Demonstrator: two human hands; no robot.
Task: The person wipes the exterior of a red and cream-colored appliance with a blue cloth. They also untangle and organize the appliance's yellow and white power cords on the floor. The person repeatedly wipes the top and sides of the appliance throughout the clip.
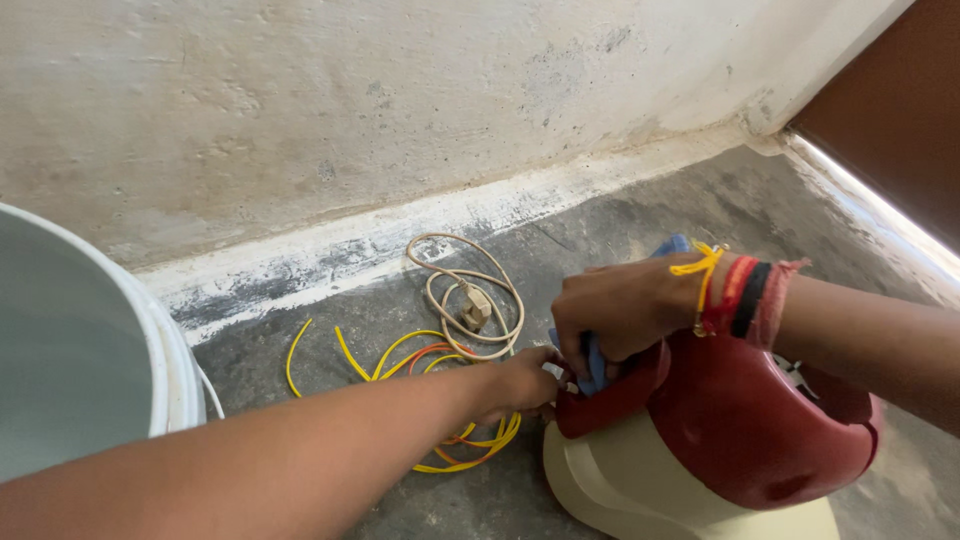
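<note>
A red and cream appliance (740,430) lies on the grey concrete floor at the lower right. My right hand (625,310), with red, black and yellow threads on the wrist, is closed on a blue cloth (592,360) pressed against the appliance's red part. My left hand (525,385) reaches in from the lower left and touches the appliance's red edge just beside the cloth; whether it grips anything is hidden.
A coiled beige cord with a plug (470,300) and loose yellow and orange wires (420,360) lie on the floor near the wall. A large white bucket (170,370) stands at the left. A stained wall (400,110) runs behind; a brown door (890,110) is at right.
</note>
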